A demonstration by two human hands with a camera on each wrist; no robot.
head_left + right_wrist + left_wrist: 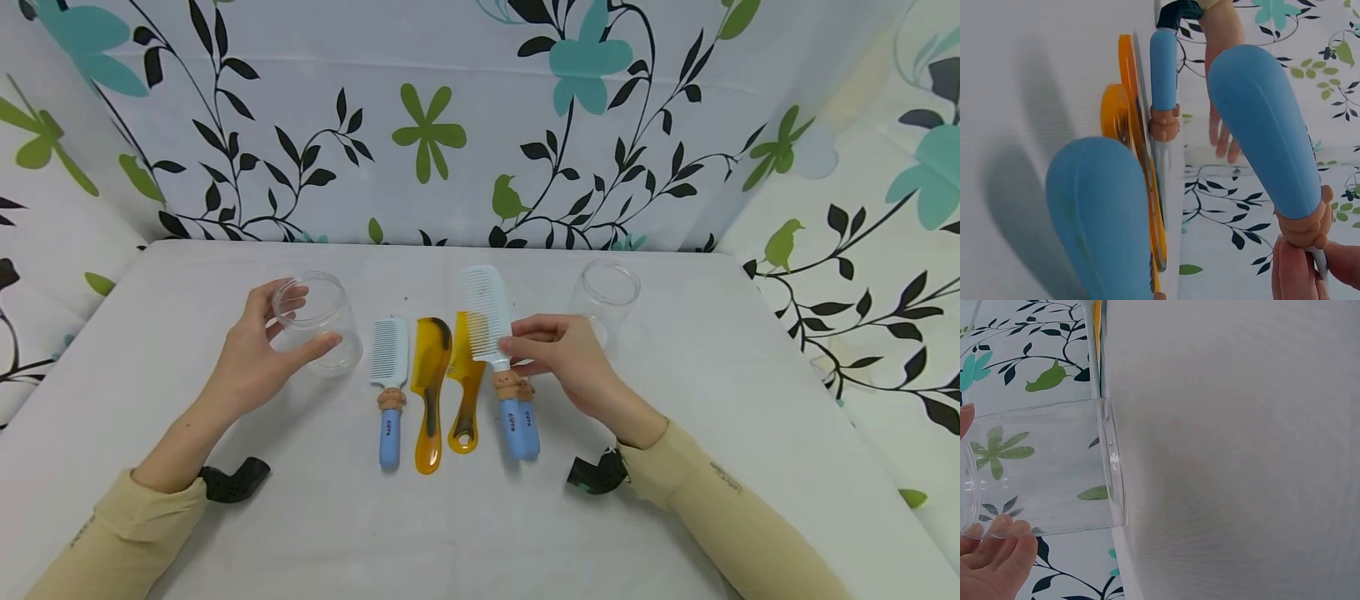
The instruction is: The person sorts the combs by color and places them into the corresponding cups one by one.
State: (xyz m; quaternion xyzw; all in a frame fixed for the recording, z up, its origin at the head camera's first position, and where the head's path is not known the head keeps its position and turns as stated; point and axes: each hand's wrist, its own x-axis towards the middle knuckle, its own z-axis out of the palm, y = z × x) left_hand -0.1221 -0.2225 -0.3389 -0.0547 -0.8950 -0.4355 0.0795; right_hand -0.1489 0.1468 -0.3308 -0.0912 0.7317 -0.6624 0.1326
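Observation:
My left hand (258,350) holds a clear cup (337,321) at the left, its thumb and fingers on opposite sides of the wall. In the left wrist view the clear cup (1047,469) shows the patterned cloth through it. My right hand (573,358) pinches a light-blue comb (487,300) just above the small figure on its blue handle. In the right wrist view this comb's handle (1266,125) is raised off the table. Under it lies another blue-handled comb (530,429), mostly hidden. To its left are two amber combs (429,392) and a further light-blue comb (389,354).
A second clear cup (609,292) stands behind my right hand. The combs lie on a white table (450,533). Patterned cloth (427,200) hangs along the table's back and sides. Black wrist devices (236,481) sit at both cuffs.

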